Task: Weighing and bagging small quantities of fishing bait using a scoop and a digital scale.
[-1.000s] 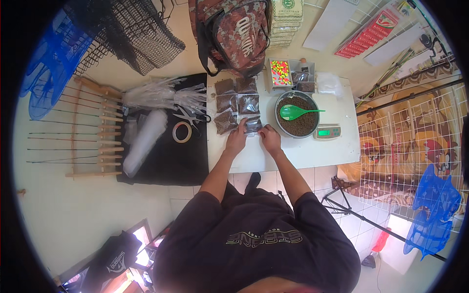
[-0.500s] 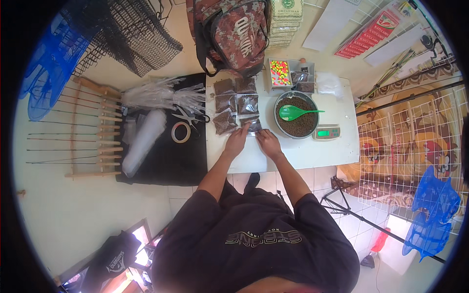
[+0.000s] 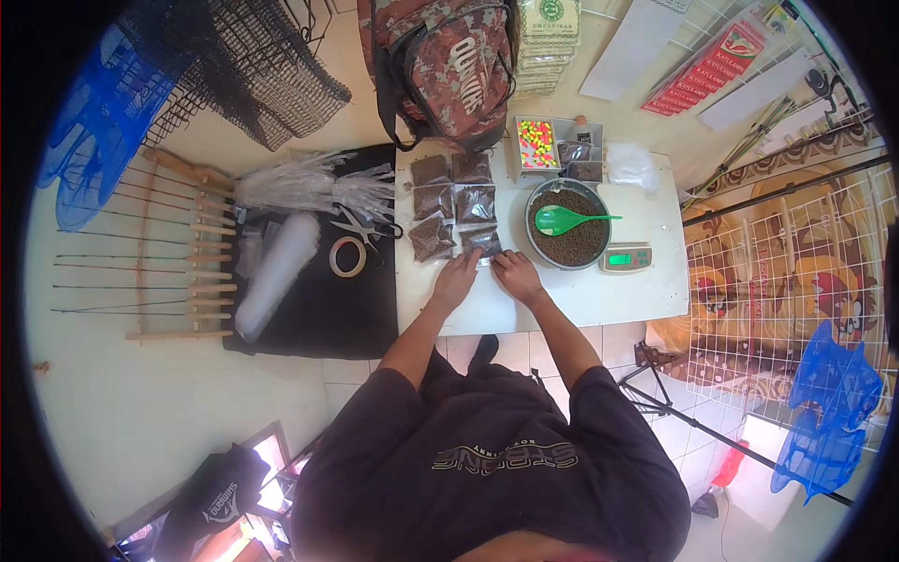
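Observation:
A clear plastic bag of brown pellets (image 3: 480,238) lies flat on the white table, nearest me in the right-hand column of filled bags. My left hand (image 3: 456,280) is closed at the bag's near edge, with its fingertips on the plastic. At the same edge's right end, my right hand (image 3: 516,276) has its fingers bent together on the plastic. The edge between my fingers is partly hidden. Several similar bags (image 3: 433,200) lie beyond and to the left. A grey bowl of brown pellets (image 3: 569,253) stands to the right, with a green spoon (image 3: 556,220) resting in it.
A digital scale (image 3: 626,258) sits right of the bowl. Behind are a divided tray (image 3: 536,170) with colourful pieces and a camouflage backpack (image 3: 459,80). On the black cloth (image 3: 361,318) at left lie a tape roll (image 3: 347,257), scissors (image 3: 359,225) and clear plastic bags (image 3: 278,272).
My left hand has shifted slightly down and left along the bag's near edge. The right hand stays at nearly the same spot on the bag.

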Available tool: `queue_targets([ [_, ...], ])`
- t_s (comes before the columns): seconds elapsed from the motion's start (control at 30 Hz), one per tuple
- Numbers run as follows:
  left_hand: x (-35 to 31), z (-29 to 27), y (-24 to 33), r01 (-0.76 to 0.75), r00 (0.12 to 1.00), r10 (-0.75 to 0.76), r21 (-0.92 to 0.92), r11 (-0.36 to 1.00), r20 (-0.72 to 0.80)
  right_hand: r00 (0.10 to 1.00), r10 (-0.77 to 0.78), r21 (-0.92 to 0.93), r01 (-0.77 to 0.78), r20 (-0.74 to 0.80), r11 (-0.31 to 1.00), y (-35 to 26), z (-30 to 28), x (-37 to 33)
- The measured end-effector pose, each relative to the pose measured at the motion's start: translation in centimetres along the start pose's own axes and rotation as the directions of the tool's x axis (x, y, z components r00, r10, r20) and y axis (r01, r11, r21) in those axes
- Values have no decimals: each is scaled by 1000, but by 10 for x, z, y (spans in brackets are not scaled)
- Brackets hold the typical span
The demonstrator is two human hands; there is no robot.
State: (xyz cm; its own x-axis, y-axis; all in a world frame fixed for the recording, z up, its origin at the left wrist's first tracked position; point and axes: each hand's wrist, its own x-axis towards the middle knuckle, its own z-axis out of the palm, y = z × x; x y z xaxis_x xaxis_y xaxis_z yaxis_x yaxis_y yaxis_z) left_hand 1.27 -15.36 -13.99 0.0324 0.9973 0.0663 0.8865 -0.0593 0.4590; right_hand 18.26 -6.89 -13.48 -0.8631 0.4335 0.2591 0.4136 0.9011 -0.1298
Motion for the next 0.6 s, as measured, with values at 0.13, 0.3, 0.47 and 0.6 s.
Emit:
queue_targets([
  [0.13,2,7,-5,-7,998,11,73,997,-57,1000,1,-3,-1,-21,1000,0,1,1],
  [0.3,3,4,-5,14,1000,-13,85,996,-21,1000,-18,-37,18,11,999,-2,3,-1],
  [0.47,0,-1,-7,-6,1000,5,30,1000,9,999,5,-9,-4,41,1000,-4,1,-4],
  [0.6,-4,0,-8,-13,1000,12,-20,1000,-11,995,88,70,-84,-53,994,-11,2,-8],
])
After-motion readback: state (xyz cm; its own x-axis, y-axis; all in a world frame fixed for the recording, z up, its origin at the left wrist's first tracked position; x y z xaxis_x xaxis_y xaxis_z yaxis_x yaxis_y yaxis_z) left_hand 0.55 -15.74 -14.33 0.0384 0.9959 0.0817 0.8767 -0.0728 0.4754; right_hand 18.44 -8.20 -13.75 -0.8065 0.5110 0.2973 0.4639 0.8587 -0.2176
